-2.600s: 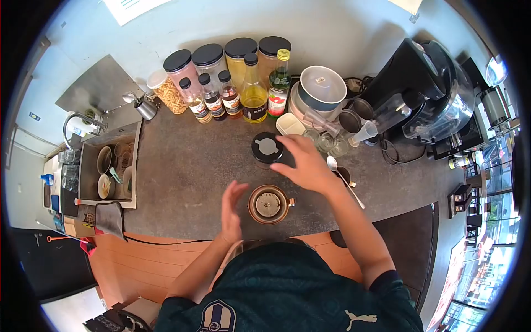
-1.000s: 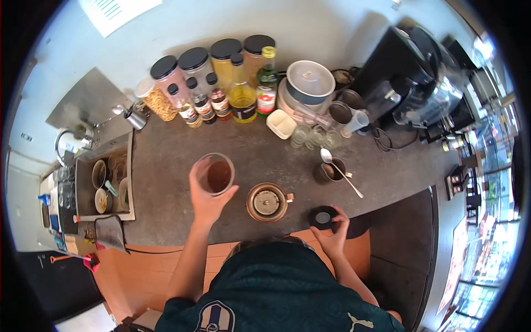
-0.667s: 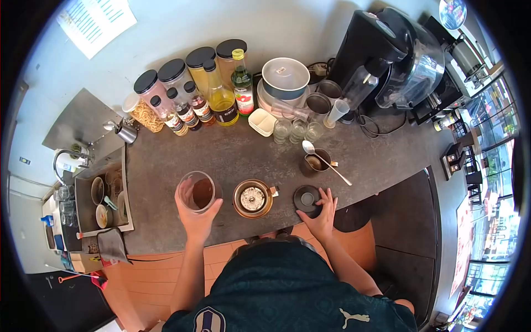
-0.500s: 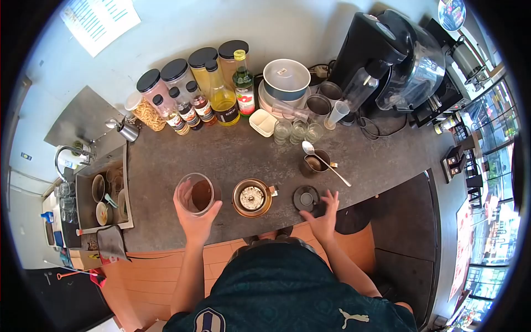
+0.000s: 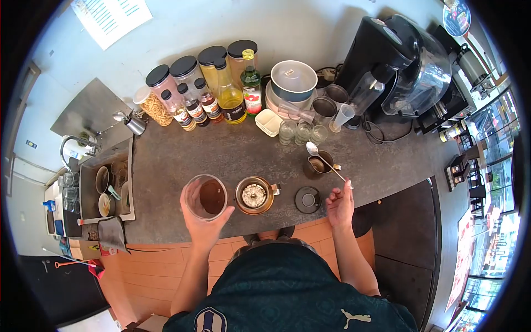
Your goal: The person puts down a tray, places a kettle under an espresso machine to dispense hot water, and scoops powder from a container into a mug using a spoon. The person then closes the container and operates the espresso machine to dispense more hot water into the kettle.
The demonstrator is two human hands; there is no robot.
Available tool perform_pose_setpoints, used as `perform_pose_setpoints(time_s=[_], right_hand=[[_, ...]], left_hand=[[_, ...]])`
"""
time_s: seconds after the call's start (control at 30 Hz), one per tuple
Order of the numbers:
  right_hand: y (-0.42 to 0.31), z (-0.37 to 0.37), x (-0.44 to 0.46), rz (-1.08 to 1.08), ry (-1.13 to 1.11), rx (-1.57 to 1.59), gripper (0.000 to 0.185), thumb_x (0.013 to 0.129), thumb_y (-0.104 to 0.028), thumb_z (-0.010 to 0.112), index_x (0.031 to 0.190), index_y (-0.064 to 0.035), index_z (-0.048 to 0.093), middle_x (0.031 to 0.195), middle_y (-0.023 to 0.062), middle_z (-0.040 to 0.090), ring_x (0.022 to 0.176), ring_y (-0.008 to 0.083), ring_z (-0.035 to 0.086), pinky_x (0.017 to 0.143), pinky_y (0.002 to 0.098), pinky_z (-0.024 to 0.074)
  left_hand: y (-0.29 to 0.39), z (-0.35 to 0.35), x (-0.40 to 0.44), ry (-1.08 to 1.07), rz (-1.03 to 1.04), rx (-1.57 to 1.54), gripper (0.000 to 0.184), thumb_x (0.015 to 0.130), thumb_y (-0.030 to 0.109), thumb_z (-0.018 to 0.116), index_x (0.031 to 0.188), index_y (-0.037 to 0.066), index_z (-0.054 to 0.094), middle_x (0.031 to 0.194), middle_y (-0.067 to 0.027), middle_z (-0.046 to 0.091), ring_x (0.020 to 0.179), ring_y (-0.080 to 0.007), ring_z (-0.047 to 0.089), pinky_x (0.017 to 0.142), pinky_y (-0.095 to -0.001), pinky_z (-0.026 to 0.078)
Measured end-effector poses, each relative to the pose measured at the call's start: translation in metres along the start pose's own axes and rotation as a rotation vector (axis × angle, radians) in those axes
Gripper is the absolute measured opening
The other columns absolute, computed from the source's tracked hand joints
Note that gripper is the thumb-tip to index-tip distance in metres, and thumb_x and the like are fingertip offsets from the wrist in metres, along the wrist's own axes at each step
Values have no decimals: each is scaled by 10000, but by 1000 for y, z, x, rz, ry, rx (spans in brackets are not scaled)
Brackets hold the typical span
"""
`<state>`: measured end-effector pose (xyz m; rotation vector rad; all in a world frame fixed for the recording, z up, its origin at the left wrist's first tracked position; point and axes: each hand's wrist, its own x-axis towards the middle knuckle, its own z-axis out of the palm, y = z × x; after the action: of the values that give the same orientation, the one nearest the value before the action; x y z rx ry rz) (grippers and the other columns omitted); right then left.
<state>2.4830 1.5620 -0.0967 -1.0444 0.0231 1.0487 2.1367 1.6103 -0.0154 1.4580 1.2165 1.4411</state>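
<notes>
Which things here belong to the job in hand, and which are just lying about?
Likely part of the job:
clear cup, in the left hand
metal cup with perforated insert
dark lid
spoon across the dark mug, near the right hand

Apparently just lying about:
bottles
lidded jars
stacked bowls
small glasses
black machine

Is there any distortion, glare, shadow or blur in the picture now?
Head view: curved lines, black corners; head view, right: glare over the glass windows; head view, top: soft shadow on the pale wall beside the large black machine; head view, middle: the clear round cup in the left hand looks fairly sharp.
</notes>
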Motion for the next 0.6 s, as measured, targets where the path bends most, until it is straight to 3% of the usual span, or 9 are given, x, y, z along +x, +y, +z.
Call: perform_pose_setpoints(time_s=[0.2,0.23,0.43,0.5,0.6], right_hand=[[-3,5,4,-87,-14,12,493,1006,-377,630,1420,-141,505,870,-8,605,673,84,494,590,245,415],[-5,4,3,-84,-59,60,423,1024,-336,609,1359,-85,548,891,3,651,685,88,527,608,249,441],[-24,9,-6,-133,-81,181,271,1047,-261,565,1185,-34,623,916,17,648,746,101,523,659,250,439],[-41,28,-28,-143,-145,177,253,1051,-251,555,1151,-30,627,893,24,645,752,113,539,663,255,447],[-62,76,-78,-222,-454,18,225,1058,-202,530,1085,3,621,880,63,638,723,160,571,656,270,470]], left_hand=[[8,2,-2,-29,-5,45,1046,661,38,913,1484,6,270,1483,-180,392,1379,-307,425,1168,-429,344],[8,2,-3,-37,-5,58,1045,660,38,914,1484,8,271,1480,-178,396,1380,-306,425,1170,-430,343],[16,-1,-6,-67,0,105,1060,652,63,930,1484,22,277,1484,-172,404,1375,-299,437,1161,-439,363],[21,-2,-7,-72,46,139,1069,646,64,935,1488,29,276,1491,-173,401,1369,-298,446,1147,-439,382],[29,-1,-6,-104,115,197,1084,631,58,942,1491,40,281,1505,-174,393,1343,-295,477,1117,-438,420]])
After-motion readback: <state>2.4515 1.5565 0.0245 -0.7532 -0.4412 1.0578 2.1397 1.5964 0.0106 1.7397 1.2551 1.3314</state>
